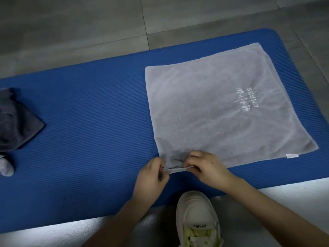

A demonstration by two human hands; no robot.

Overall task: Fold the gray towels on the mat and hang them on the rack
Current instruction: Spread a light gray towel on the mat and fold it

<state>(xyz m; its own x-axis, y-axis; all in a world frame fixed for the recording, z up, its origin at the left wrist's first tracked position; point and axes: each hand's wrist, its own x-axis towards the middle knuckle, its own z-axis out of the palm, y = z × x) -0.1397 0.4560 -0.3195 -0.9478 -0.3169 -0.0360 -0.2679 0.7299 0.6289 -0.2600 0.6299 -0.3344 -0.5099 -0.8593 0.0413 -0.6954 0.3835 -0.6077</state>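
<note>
Pinching the near-left corner edge of the light gray towel [219, 111] with both your left hand [151, 177] and right hand [204, 168], you keep it flat on the blue mat [92, 122]; a darker towel [16, 120] sits far left.

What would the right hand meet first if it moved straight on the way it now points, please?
Probably the left hand. The right hand points left along the near edge of the gray towel that both pinch, with only a short stretch of hem between them, though depth is unclear.
</note>
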